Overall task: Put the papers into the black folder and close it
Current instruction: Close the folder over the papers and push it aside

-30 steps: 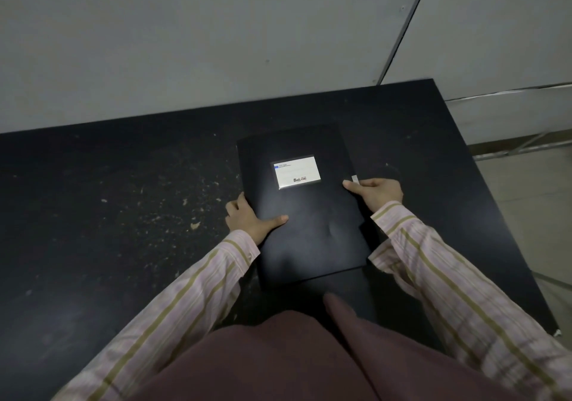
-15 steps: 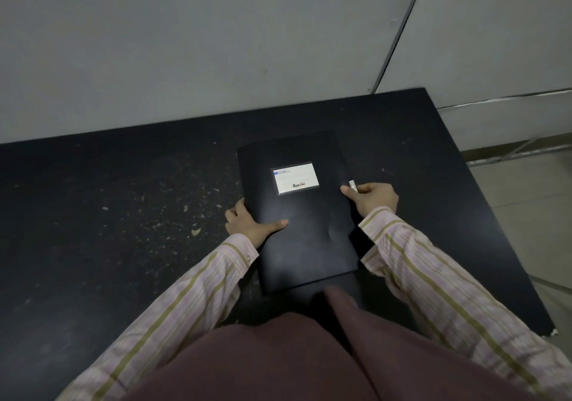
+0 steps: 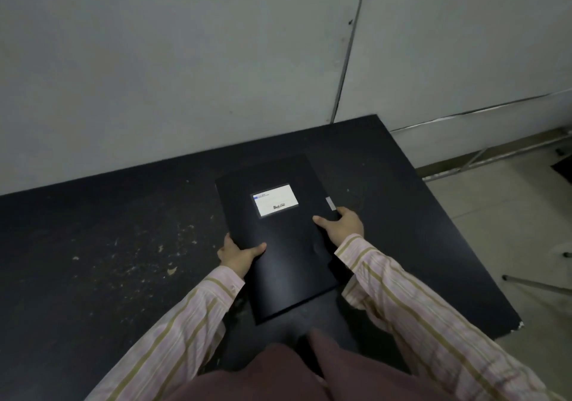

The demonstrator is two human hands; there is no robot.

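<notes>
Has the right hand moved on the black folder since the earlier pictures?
Yes, slightly. The right hand now sits nearer along the black folder edge: the small grey tab, earlier at its fingertips, now lies clear beyond them.

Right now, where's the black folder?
In the head view the black folder lies closed near the middle of the dark table, gripped by the left hand and right hand at its side edges.

Blk folder (image 3: 278, 246) on blk table (image 3: 93, 246)
</notes>
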